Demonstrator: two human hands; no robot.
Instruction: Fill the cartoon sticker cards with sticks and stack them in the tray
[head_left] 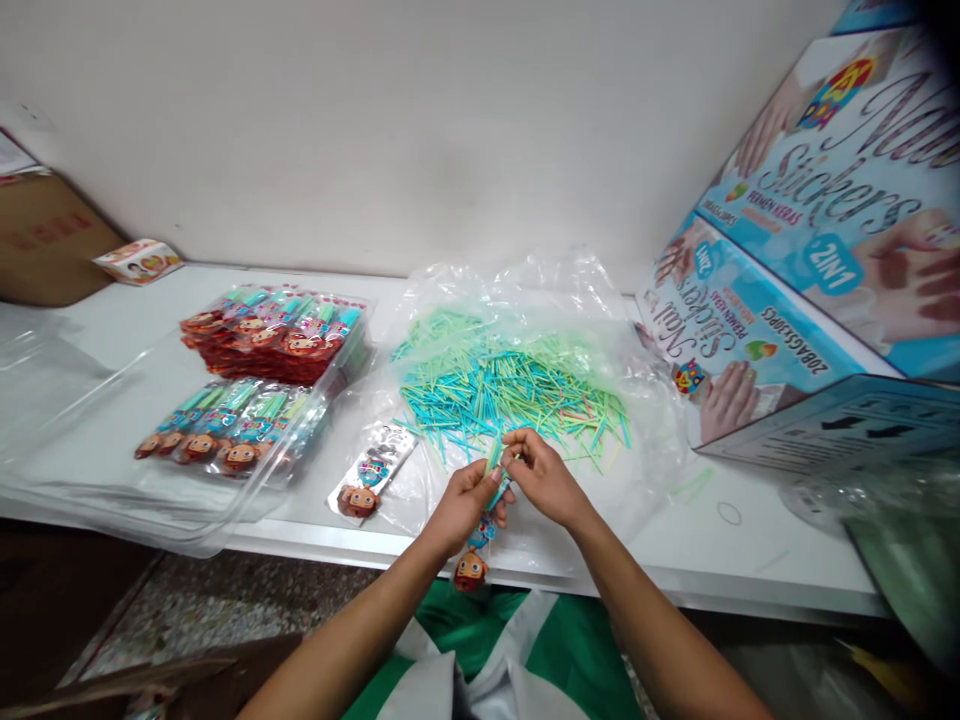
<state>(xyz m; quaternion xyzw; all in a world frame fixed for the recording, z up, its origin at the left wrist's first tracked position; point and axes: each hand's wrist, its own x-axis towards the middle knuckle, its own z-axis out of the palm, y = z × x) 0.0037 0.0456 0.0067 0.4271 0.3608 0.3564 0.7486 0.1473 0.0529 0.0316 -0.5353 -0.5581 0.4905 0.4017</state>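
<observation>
My left hand (469, 500) is closed around a small clear packet (471, 568) with a brown cartoon face at its lower end, hanging over the table's front edge. Thin green and blue sticks (494, 456) stand up out of the packet's top. At that top end, my right hand (534, 470) pinches with its fingertips among the sticks; exactly what lies between them is too small to make out. Just beyond both hands spreads a heap of thin green and blue sticks (495, 390) on a clear plastic bag (652, 430). Left of my hands lies another cartoon-face packet (371, 470).
At left, a clear plastic tray (217, 530) holds stacked packets (262, 335). Printed cardboard boxes (795, 290) rise at the right. A brown carton (52, 240) and a small printed box (139, 261) stand at the back left. A rubber band (729, 513) lies on the table's right.
</observation>
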